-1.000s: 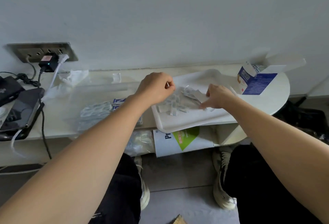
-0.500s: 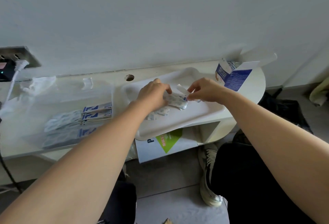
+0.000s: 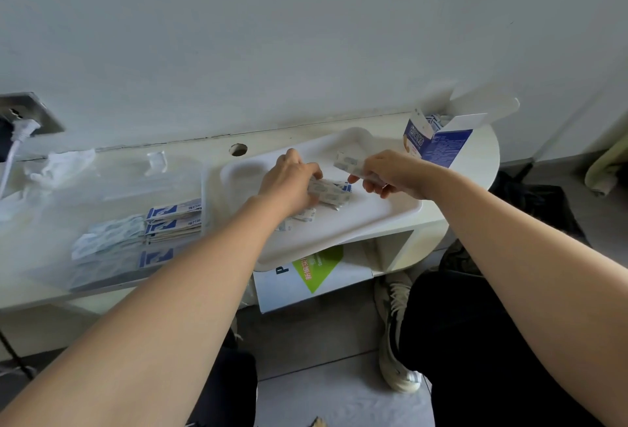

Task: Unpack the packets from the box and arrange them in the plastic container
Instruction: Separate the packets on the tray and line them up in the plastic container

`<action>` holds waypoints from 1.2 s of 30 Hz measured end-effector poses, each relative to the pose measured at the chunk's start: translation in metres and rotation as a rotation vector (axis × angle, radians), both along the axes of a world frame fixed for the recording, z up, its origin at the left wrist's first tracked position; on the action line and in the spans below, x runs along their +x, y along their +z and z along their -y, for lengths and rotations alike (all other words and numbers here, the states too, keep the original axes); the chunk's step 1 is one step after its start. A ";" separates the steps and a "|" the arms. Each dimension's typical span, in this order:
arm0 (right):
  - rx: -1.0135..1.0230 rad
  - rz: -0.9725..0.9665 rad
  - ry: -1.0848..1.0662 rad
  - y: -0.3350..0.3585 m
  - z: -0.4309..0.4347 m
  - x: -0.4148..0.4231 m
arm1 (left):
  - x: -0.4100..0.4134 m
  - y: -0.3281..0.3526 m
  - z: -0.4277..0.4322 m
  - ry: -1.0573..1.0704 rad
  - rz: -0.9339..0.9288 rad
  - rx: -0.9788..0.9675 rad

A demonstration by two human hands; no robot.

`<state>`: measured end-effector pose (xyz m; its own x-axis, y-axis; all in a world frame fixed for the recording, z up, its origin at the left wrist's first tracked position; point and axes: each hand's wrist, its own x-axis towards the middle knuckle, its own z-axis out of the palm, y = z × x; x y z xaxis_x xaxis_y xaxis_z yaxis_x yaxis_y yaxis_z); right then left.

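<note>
A white tray (image 3: pixel 390 219) lies on the shelf with a loose pile of small white-and-blue packets (image 3: pixel 331 191) in its middle. My left hand (image 3: pixel 290 185) rests on the pile, fingers curled over the packets. My right hand (image 3: pixel 390 173) pinches one packet (image 3: pixel 346 162) lifted above the tray. The open blue-and-white box (image 3: pixel 441 144) stands at the tray's far right, more packets showing inside. A clear plastic container (image 3: pixel 102 188) sits to the left, holding rows of packets (image 3: pixel 142 229).
A wall socket with a white plug (image 3: pixel 23 126) is at far left, crumpled clear wrap (image 3: pixel 61 165) beside it. A round hole (image 3: pixel 238 149) pierces the shelf behind the tray. A white-and-green carton (image 3: pixel 306 273) sits under the shelf. My shoe (image 3: pixel 397 335) is on the floor.
The view shifted right. My right hand has picked a single packet off the pile and lifted it; my left hand stays gathered on the pile in the tray.
</note>
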<state>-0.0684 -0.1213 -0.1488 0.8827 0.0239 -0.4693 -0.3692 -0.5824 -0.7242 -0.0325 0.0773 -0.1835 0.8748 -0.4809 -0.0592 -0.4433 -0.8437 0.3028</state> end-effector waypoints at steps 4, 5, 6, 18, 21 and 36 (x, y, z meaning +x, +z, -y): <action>-0.006 0.035 0.019 -0.002 0.003 0.001 | 0.001 -0.001 0.004 -0.007 0.022 -0.005; -0.003 0.032 0.028 -0.002 0.004 0.001 | 0.001 -0.002 0.004 -0.016 0.017 -0.006; -0.002 0.030 0.037 -0.002 0.005 0.001 | 0.002 -0.001 0.005 -0.025 0.008 -0.005; -0.119 0.139 0.015 -0.003 0.006 0.000 | 0.001 0.001 0.002 -0.068 -0.007 0.002; -0.105 0.140 0.065 -0.001 0.005 -0.002 | 0.000 0.001 0.001 -0.047 -0.003 0.001; -0.022 0.096 0.114 -0.005 -0.002 -0.001 | -0.004 0.005 -0.005 -0.056 0.060 -0.037</action>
